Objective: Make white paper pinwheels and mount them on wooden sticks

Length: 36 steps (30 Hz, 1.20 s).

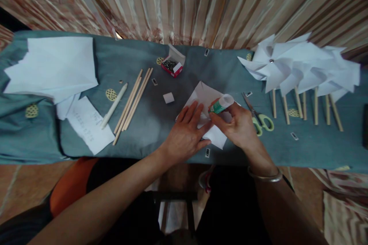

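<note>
In front of me lies a square of white paper [204, 93], partly covered by both hands. My left hand [186, 132] rests on it with fingers spread flat. My right hand [237, 122] is closed round a glue stick [220, 105] with a green label, tilted with its base up and its lower end down at the paper; the glue tip is hidden by my fingers. A small white cap-like piece [168, 97] lies just beyond my left hand. Scissors [258, 116] with pale green handles lie open beside my right hand.
Finished paper pinwheels [299, 65] on sticks overlap at the right. Wooden sticks [133, 103], a white pen [115, 105], a written note [87, 124] and cut paper [60, 65] lie to the left. At the back stands an open red box [173, 65] of small metal pieces.
</note>
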Available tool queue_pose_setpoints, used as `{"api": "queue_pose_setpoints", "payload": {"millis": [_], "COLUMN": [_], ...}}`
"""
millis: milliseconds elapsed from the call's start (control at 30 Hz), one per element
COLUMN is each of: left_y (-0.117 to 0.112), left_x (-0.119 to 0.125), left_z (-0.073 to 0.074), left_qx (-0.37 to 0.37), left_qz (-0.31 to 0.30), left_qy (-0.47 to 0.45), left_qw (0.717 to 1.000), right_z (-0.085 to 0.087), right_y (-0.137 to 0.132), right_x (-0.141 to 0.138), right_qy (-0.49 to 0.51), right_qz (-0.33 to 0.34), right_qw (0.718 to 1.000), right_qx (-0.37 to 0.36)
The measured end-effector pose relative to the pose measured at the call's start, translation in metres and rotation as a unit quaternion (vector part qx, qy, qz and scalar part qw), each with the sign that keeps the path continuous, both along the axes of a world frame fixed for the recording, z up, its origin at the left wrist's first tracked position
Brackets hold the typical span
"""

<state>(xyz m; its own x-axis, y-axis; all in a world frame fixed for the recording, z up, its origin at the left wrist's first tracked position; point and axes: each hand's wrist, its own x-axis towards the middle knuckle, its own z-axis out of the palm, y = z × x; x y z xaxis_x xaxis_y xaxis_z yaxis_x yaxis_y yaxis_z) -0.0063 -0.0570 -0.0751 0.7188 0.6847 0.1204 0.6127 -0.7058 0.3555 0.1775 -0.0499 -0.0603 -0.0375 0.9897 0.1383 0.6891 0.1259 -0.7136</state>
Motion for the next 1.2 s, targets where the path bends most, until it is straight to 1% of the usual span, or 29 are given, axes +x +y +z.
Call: {"api": "queue_pose_setpoints", "payload": {"millis": [300,733,800,867,933,967,1033,1133,1200], "left_y": [0.000,-0.001,-0.001,-0.001,-0.001,-0.001,0.000,0.000,-0.001], "left_x": [0.000,0.001,0.001,0.001,0.000,0.000,0.000,-0.001,-0.001], "left_z": [-0.004,-0.001,-0.002,-0.002,-0.002,-0.003,-0.004,-0.006,-0.006], "left_qx": [-0.001,-0.006,-0.003,-0.001,-0.003,-0.005,-0.008,-0.011,-0.010], "left_qz": [-0.001,0.005,0.007,0.008,0.010,0.010,0.009,0.006,0.006], "left_qy": [-0.015,-0.014,-0.016,-0.019,-0.020,-0.020,-0.021,-0.034,-0.045], "left_qw": [1.000,1.000,1.000,1.000,1.000,1.000,1.000,0.999,0.999], "right_z": [-0.002,-0.002,-0.002,-0.001,-0.002,-0.002,-0.004,-0.005,-0.004], "right_y": [-0.001,0.003,0.005,0.007,0.010,0.012,0.016,0.019,0.019], "right_x": [0.005,0.008,0.006,0.005,0.003,0.002,0.001,0.002,0.004], "right_qy": [-0.004,-0.019,-0.005,0.059,0.180,0.249,0.371,0.488,0.535], "right_qz": [-0.014,-0.041,-0.048,-0.055,-0.070,-0.082,-0.107,-0.124,-0.123], "right_qw": [1.000,0.999,0.998,0.997,0.981,0.965,0.922,0.863,0.834], "right_qx": [0.003,0.028,0.027,0.021,0.018,0.019,0.013,-0.028,-0.053]}}
